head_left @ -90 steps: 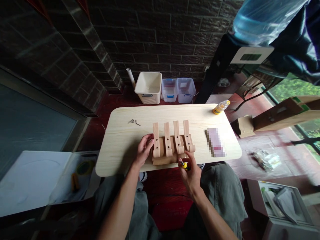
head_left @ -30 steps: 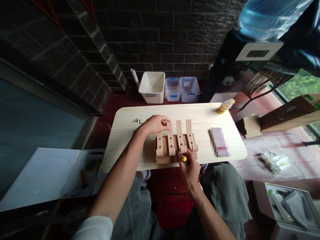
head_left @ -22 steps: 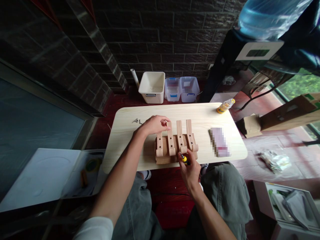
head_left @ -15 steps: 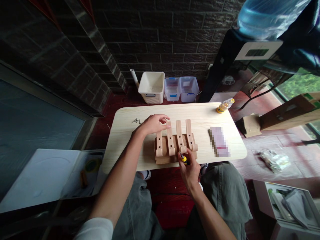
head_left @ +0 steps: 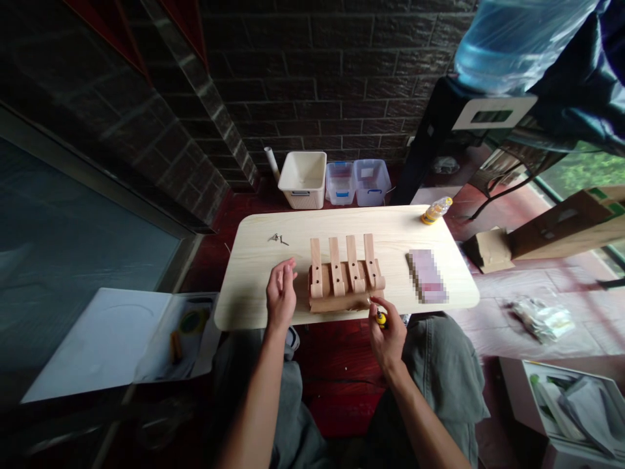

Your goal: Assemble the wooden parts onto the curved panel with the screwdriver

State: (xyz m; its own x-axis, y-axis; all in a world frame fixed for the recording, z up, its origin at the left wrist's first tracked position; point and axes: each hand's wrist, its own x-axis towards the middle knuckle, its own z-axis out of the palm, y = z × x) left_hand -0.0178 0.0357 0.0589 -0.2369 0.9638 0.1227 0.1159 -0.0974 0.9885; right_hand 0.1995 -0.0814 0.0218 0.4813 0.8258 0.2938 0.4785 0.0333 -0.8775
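A wooden hook rack (head_left: 346,302) lies near the front edge of the pale table, with several upright wooden hooks (head_left: 334,260) side by side on its board. Dark screw holes or screw heads show on each hook. My left hand (head_left: 282,294) is just left of the rack, apart from it, empty, its fingers loosely curved and apart. In my right hand (head_left: 388,332) is a yellow and black screwdriver (head_left: 381,319), held by the handle at the rack's front right corner. A small pile of screws (head_left: 278,239) lies on the table, back left of the rack.
On the table (head_left: 254,280) stand a yellow-labelled bottle (head_left: 436,211) at the back right and a blurred pinkish packet (head_left: 428,276) on the right. Behind it are a cream bin (head_left: 303,182) and two clear boxes (head_left: 372,182). An open case (head_left: 180,332) sits at left.
My left hand has left the hooks and come down to the rack's left side. My right hand has drawn back toward me and right with the screwdriver. The view has shifted slightly.
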